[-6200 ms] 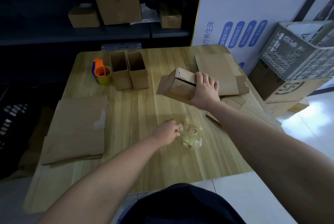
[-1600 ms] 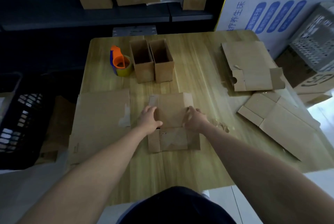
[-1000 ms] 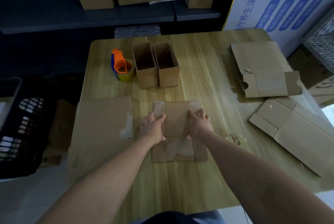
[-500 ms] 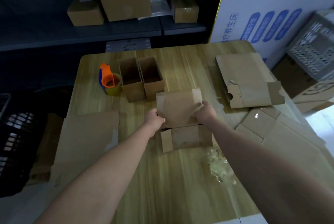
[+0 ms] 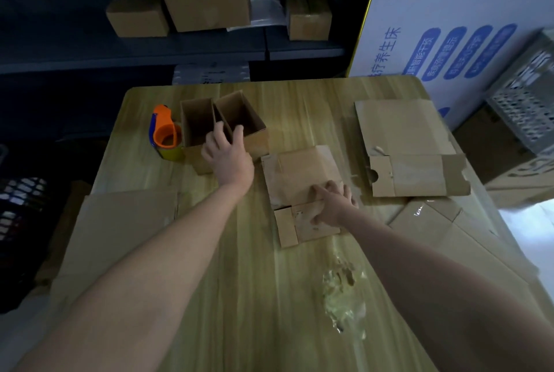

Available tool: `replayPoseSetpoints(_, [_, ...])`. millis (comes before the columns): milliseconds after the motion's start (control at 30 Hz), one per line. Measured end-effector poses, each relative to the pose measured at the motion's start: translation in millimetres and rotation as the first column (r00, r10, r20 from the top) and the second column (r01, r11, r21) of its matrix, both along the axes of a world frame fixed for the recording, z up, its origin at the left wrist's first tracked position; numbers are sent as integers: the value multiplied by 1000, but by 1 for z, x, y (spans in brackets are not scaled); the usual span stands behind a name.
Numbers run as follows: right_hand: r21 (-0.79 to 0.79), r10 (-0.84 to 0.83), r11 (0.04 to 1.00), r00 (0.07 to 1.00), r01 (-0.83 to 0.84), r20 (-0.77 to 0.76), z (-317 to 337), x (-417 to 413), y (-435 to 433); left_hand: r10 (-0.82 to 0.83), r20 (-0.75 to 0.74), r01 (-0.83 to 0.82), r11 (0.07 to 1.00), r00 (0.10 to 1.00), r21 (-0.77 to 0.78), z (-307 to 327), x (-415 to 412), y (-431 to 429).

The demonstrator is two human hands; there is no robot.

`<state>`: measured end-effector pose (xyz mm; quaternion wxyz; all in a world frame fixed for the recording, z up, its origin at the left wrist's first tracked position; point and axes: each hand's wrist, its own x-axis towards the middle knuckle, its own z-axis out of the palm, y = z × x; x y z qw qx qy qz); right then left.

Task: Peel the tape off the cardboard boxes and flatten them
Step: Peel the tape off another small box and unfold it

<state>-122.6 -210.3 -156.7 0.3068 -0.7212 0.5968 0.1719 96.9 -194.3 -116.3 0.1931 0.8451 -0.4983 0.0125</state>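
White panel [image 5: 455, 11] reads 养生床; right hand [image 5: 331, 206] rests on flattened box [image 5: 299, 173]

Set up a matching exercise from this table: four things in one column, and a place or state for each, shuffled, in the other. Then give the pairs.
Things
1. tape dispenser
2. open boxes
3. flattened box
4. crumpled tape wad

Places or states
A. lying under the right hand
B. loose on the near part of the table
C. orange-topped, at the left end of the far row
D. standing upright side by side, left hand at their rims

Pairs: 1-C, 2-D, 3-A, 4-B
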Motion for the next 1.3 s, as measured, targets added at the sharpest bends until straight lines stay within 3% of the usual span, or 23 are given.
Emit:
replayPoseSetpoints(67, [-7,51,999,998,-51,-47,-6,-2,-1,25,4,-25,983,1000,182,-1,15,-7])
replayPoseSetpoints(133, [-33,45,998,997,-48,-69,-11,-5,-2,21,-16,-16,964,1000,265,-1,26,-11])
replayPoseSetpoints(300, [-60,17,998,995,-22,-95,-18,-2,-12,-44,-36,48,990,998,131,10,48,-4])
replayPoseSetpoints(467, [-108,-70,993,986,54,-153,-16,19,-22,-215,-108,228,965,971,127,20,53,36])
replayPoseSetpoints(667, [-321,-51,947,975,-22,-218,-6,43,-21,-365,-150,386,910,919,153,18,39,96])
replayPoseSetpoints(833, [-357,61,934,992,-17,113,24,75,11,-409,-132,429,867,903,253,22,49,128])
replayPoseSetpoints(933, [-419,110,906,927,54,358,49,94,43,-432,-168,462,849,886,257,28,55,142])
replayPoseSetpoints(1033, [-450,183,892,875,44,448,68,112,81,-484,-193,521,810,853,269,32,54,158])
replayPoseSetpoints(1300, [-433,323,872,934,-231,152,72,115,159,-596,-227,636,743,770,209,20,67,207])
